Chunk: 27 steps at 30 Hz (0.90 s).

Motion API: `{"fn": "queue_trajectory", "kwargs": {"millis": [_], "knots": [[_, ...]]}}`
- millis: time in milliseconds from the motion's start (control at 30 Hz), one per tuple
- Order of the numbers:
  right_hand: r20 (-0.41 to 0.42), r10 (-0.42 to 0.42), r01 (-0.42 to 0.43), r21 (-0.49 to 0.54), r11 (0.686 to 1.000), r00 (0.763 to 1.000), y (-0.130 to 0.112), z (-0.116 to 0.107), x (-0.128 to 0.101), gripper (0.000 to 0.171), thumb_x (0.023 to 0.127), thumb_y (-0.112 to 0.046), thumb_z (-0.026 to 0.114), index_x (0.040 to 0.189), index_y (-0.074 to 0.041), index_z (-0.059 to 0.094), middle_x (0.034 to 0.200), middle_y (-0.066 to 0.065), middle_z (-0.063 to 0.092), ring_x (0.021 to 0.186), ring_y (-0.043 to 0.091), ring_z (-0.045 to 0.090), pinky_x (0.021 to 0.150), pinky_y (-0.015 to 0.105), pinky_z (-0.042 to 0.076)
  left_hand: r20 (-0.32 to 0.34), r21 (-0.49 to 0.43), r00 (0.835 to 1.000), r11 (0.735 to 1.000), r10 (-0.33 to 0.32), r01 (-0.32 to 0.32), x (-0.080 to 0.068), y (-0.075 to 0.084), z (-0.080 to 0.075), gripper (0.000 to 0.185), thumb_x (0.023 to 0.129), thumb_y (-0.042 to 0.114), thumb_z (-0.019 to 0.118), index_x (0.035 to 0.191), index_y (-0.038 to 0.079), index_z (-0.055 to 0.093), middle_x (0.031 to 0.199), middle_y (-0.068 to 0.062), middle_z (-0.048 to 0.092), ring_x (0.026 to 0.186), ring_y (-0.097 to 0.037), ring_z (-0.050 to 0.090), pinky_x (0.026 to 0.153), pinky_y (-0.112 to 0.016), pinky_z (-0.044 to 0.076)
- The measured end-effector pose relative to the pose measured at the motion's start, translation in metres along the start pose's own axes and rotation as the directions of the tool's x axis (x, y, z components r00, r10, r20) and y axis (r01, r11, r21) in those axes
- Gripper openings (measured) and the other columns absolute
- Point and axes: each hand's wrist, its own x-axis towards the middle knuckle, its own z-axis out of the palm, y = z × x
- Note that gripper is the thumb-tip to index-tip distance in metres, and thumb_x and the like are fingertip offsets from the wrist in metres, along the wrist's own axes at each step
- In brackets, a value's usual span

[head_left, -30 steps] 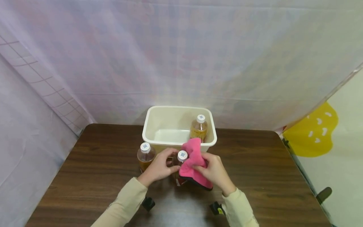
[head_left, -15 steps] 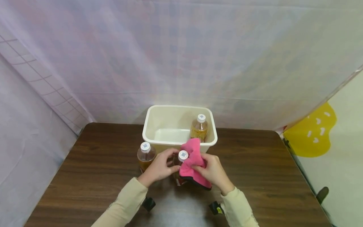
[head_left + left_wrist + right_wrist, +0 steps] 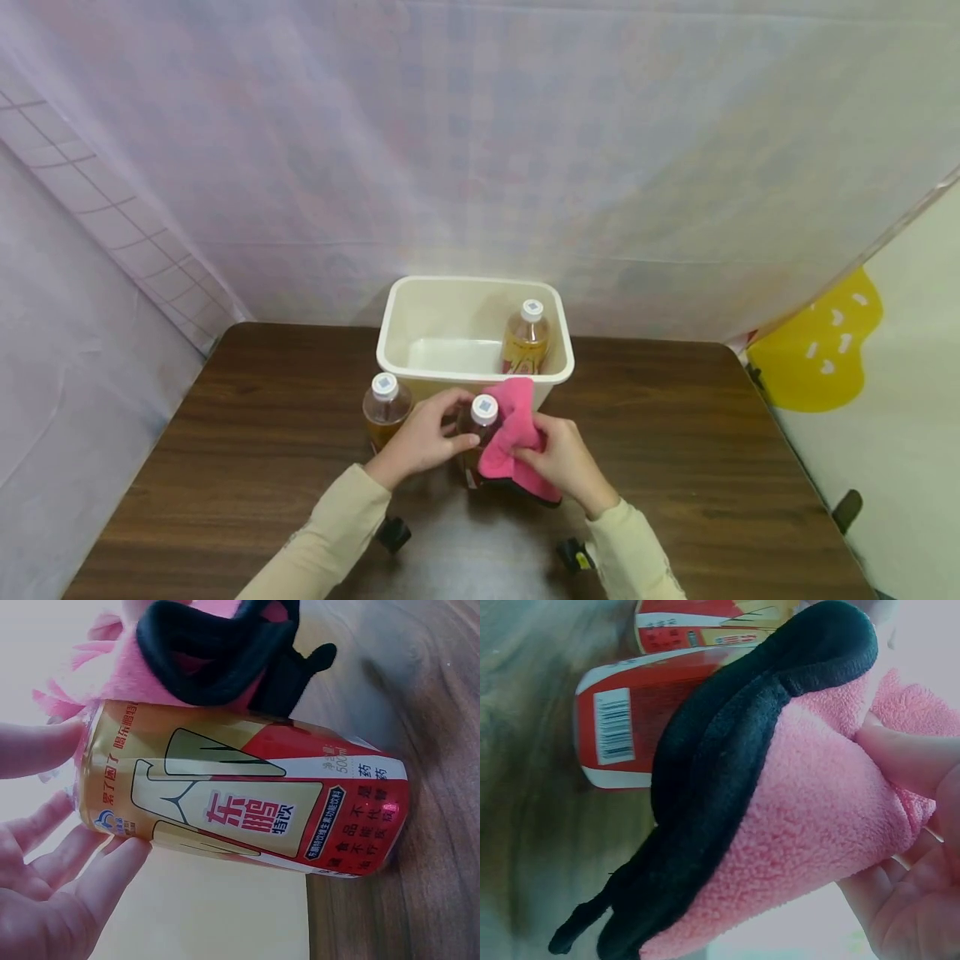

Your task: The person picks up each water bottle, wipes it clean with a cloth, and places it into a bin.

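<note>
A drink bottle [image 3: 225,795] with a gold and red label and a white cap stands upright on the table. My left hand [image 3: 425,437] holds it near its upper part, thumb and fingers around it. A pink towel [image 3: 517,437] with a black border lies against the bottle's right side, and my right hand [image 3: 564,454] pinches it. In the right wrist view the towel [image 3: 817,817] hides much of the bottle [image 3: 652,727]. A second bottle [image 3: 385,408] stands to the left, partly behind my left hand.
Behind the hands a cream plastic bin [image 3: 427,321] stands on the dark wooden table [image 3: 247,467], with another bottle [image 3: 526,342] in its right end. A pale curtain [image 3: 480,150] hangs behind the table's back edge.
My right hand and the towel have shifted slightly down and right, uncovering a little more of the held bottle and the one in the bin. My left hand stays almost in place.
</note>
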Motion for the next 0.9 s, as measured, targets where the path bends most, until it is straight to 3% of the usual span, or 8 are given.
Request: {"fn": "queue_trajectory", "kwargs": {"millis": [567,900], "knots": [[-0.048,0.098,-0.099,-0.009,0.995,0.994,0.036,0.035,-0.014,0.018,0.061,0.004,0.075,0.068,-0.005,0.062,0.057,0.000,0.056,0.053,0.005,0.046,0.047,0.019,0.041,0.006,0.015,1.000,1.000,-0.018,0.018,0.000,0.001,-0.001,0.042,0.073,0.006,0.073,0.111,0.002,0.055,0.111,-0.014,0.059,0.102,-0.030,0.058,0.080,-0.033,0.051],[-0.042,0.122,-0.122,-0.009,0.992,0.992,0.050,0.047,-0.019,0.017,0.061,0.003,0.076,0.071,-0.005,0.064,0.061,0.000,0.060,0.057,0.007,0.048,0.051,0.020,0.044,0.007,0.006,1.000,1.000,-0.014,0.014,0.001,0.001,0.000,0.042,0.073,0.007,0.073,0.111,0.002,0.055,0.112,-0.014,0.059,0.102,-0.032,0.058,0.080,-0.034,0.051]]}}
